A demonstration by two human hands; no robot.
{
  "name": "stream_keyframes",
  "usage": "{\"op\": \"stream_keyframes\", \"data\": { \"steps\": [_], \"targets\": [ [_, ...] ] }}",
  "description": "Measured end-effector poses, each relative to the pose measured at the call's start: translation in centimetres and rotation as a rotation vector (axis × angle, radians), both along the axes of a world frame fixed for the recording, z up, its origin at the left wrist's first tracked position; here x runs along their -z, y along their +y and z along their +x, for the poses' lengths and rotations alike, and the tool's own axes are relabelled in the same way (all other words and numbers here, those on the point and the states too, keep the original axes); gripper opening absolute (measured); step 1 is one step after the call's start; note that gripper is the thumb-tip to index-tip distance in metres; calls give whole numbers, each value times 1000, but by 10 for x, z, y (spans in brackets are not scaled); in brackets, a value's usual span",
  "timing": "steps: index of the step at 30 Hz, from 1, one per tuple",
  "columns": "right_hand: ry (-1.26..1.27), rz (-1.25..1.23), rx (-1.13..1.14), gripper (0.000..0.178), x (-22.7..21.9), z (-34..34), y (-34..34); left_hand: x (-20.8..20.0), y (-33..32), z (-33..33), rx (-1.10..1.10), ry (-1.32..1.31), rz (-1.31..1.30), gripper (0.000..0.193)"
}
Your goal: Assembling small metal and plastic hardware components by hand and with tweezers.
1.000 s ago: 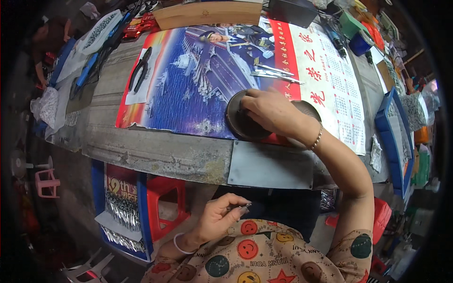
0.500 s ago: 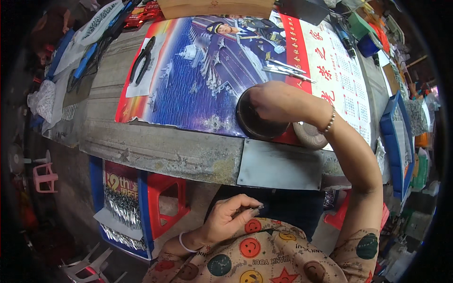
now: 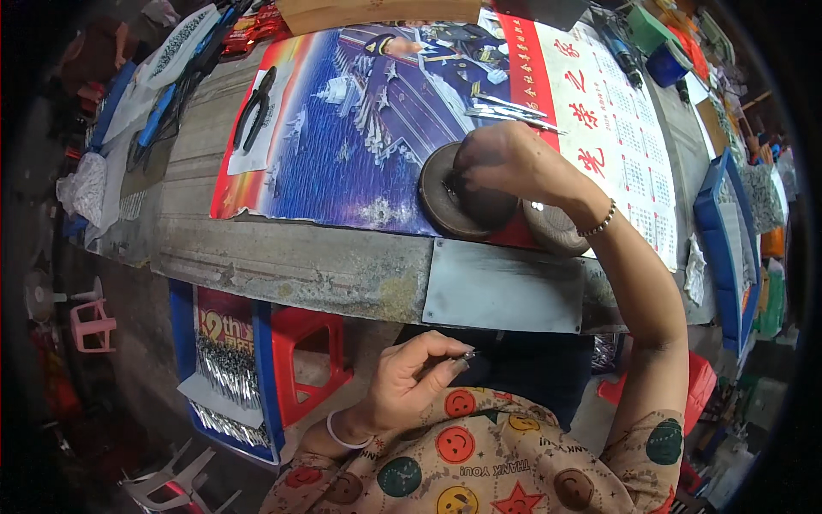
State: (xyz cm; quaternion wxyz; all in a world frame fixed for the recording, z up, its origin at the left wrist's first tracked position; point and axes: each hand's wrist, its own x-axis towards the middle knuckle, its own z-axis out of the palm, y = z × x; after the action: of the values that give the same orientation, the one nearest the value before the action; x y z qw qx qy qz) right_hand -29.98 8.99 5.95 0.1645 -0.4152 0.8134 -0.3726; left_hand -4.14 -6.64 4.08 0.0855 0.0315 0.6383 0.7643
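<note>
right hand (image 3: 515, 165) shifted slightly toward 1 o'clock above dish (image 3: 444, 202), fingers curled, contents unclear, left hand (image 3: 417, 379) at 6 o'clock, thumb and forefinger pinching metal piece (image 3: 468, 353)

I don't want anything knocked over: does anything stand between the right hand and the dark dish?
Nothing visible does: the right hand reaches right over the dark dish. The second dish sits to its right, not between them.

Wears tan smiley-printed shirt (image 3: 501, 454) at six o'clock; white bangle (image 3: 333, 433) at seven; beaded bracelet (image 3: 604, 224) at three; dark trousers (image 3: 535, 364) at five.
</note>
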Motion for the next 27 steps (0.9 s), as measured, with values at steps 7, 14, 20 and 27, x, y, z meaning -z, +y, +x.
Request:
{"op": "stream_keyframes", "data": {
  "steps": [7, 14, 20, 27],
  "targets": [
    [-221, -34, 98, 15, 1, 7, -2, -2, 3, -4, -52, 115, -79, 16],
    [-37, 27, 139, 22, 1, 9, 6, -9, 1, -18, -91, 380, -340, 17],
    [-558, -33, 53, 25, -17, 53, 17, -12, -3, -36, -127, 846, -771, 26],
    [-825, -65, -105, 22, -31, 112, 35, -22, -7, -48, -10, 1037, -958, 22]
  ]
}}
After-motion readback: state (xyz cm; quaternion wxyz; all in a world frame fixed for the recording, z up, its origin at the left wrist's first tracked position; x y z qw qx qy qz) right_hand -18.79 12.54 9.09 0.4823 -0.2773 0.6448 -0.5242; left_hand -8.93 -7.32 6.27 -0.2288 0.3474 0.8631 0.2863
